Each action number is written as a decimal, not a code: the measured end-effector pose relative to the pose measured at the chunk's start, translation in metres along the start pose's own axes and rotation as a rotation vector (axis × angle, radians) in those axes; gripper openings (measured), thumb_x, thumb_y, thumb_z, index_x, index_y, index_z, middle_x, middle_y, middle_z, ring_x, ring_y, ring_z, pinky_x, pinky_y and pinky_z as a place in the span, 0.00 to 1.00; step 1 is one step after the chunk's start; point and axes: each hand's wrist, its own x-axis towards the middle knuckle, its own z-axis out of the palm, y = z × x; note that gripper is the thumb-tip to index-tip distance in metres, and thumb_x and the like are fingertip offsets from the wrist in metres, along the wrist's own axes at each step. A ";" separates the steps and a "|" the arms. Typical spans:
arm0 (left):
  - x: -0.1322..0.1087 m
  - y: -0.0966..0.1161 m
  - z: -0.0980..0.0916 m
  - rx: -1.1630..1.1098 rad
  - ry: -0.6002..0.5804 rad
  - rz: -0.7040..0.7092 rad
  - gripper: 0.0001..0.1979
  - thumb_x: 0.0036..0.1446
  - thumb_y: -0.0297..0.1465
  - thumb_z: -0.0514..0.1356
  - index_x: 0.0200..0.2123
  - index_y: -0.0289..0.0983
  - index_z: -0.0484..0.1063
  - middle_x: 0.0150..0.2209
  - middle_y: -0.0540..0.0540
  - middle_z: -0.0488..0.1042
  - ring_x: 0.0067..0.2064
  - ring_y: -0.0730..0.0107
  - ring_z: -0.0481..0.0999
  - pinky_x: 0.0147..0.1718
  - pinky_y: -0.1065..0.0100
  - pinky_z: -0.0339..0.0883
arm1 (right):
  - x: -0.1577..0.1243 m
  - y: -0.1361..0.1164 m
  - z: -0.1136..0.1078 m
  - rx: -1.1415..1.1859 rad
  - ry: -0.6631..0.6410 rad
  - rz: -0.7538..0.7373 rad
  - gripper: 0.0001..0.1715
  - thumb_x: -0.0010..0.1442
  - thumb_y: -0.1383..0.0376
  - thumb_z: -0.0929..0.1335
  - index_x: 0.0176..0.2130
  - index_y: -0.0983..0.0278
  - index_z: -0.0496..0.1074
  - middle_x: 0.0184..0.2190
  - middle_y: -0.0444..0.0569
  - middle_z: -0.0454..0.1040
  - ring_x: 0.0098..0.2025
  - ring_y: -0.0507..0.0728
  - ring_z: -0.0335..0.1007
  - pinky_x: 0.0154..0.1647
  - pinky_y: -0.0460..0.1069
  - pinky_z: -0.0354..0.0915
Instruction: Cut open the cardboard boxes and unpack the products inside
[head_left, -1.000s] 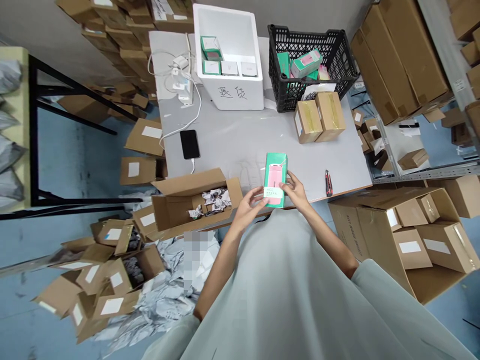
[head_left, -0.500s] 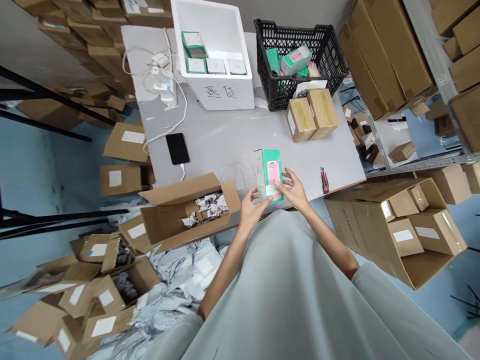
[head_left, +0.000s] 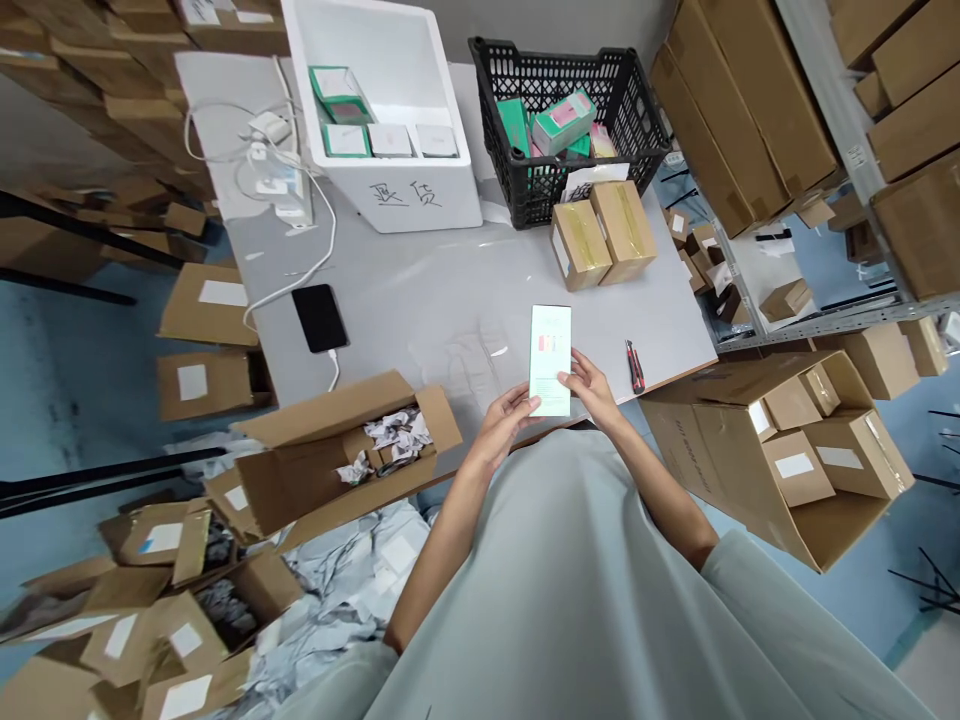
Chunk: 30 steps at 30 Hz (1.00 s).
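Gripping product box (head_left: pixel 550 345): left hand (head_left: pixel 511 422), right hand (head_left: pixel 594 386).

Held box (head_left: pixel 550 360) white, green-pink print; crate (head_left: pixel 534 200) black; foam bin (head_left: pixel 454 205) white; table (head_left: pixel 465 280) grey

Retail box (head_left: pixel 550 358): printed card, smooth, slight sheen. Table (head_left: pixel 450 280): grey, matt, smooth. Cooler (head_left: pixel 420 205): white foam, matt. Crate (head_left: pixel 525 200): black plastic lattice. Two cartons (head_left: pixel 626 228): brown card, glossy tape. Phone (head_left: pixel 320 317): glossy black. Open carton (head_left: pixel 322 490): matt card, crumpled paper (head_left: pixel 390 440) inside.
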 end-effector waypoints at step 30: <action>0.208 0.165 0.119 0.233 0.219 0.312 0.47 0.59 0.55 0.76 0.75 0.44 0.70 0.70 0.34 0.78 0.68 0.41 0.82 0.66 0.40 0.79 | 0.210 -0.124 -0.074 0.213 -0.040 -0.160 0.45 0.52 0.36 0.84 0.58 0.57 0.78 0.56 0.54 0.87 0.42 0.61 0.89 0.55 0.62 0.85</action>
